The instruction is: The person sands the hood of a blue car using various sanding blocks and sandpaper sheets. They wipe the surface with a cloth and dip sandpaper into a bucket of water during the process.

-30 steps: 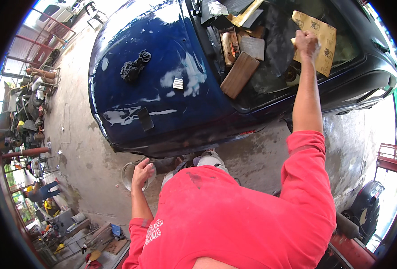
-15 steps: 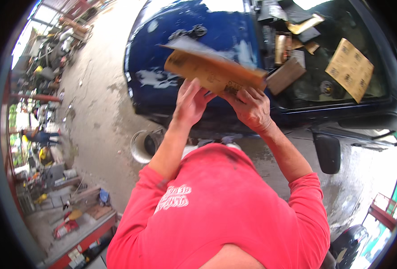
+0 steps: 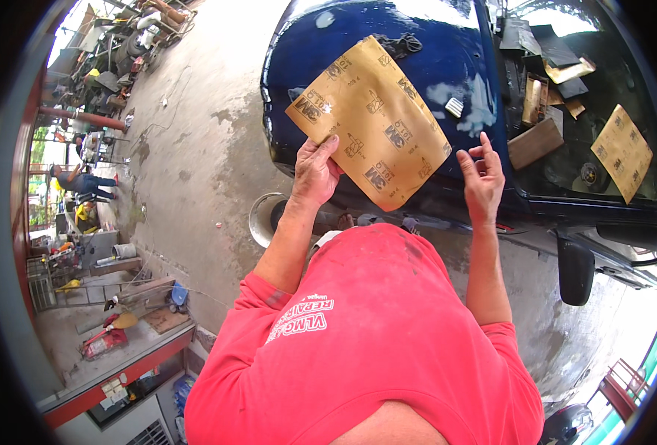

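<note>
My left hand (image 3: pixel 317 172) pinches the lower left edge of a tan sandpaper sheet (image 3: pixel 377 126), thumb on top. The sheet's printed backing faces up, slightly bowed, above the blue car hood (image 3: pixel 288 111). My right hand (image 3: pixel 483 184) is off the sheet, just right of its corner, with fingers apart and partly bent and nothing in them. Beyond the sheet, a dark crumpled rag (image 3: pixel 403 46) lies on the hood. A small white ridged block (image 3: pixel 454 107) rests near some pale patches in the paint.
On the windshield lie a second sandpaper sheet (image 3: pixel 623 153), a wooden block (image 3: pixel 536 143) and several scraps. The car's side mirror (image 3: pixel 575 271) juts out at right. A pale bucket (image 3: pixel 263 221) stands on the concrete floor. Far left, another person (image 3: pixel 84 182) is near piled parts.
Both hands held the sheet, seen folded or curled nearly edge-on. Now it is opened out with its backing up; my right hand has let go and moved right.
</note>
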### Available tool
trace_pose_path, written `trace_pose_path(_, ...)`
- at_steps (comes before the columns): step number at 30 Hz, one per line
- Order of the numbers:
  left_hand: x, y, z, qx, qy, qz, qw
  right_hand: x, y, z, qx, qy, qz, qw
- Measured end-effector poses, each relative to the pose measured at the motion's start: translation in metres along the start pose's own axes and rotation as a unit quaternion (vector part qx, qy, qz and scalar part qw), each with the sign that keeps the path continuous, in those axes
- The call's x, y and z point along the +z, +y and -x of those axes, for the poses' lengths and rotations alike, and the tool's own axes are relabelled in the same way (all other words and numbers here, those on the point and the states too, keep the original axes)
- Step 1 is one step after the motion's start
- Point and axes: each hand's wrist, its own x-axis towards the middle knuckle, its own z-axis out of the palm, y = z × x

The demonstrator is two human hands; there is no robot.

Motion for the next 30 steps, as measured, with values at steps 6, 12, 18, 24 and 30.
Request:
trace_pose_path(6, -0.023, 0.028, 0.004, -0.006, -0.054, -0.004, 0.999, 0.030, 0.017, -0.020, 0.232, -0.107, -0.168, 0.952)
trace_pose_path(12, -0.020, 0.035, 0.007, -0.020, -0.047, -0.045, 0.998, 0.052, 0.019, -0.030, 0.279, -0.202, -0.232, 0.910)
trace_pose_path(18, -0.014, 0.039, 0.014, 0.023, -0.008, -0.256, 0.966, 0.064, 0.011, -0.033, 0.285, -0.251, -0.221, 0.898)
trace_pose_path(24, -0.003, 0.028, 0.003, -0.066, -0.091, -0.212, 0.971, 0.052, 0.017, -0.031, 0.192, -0.431, -0.413, 0.779)
trace_pose_path(30, 0.027, -0.006, -0.011, -0.146, -0.110, -0.265, 0.947, -0.019, 0.022, -0.027, 0.182, -0.450, -0.369, 0.792)
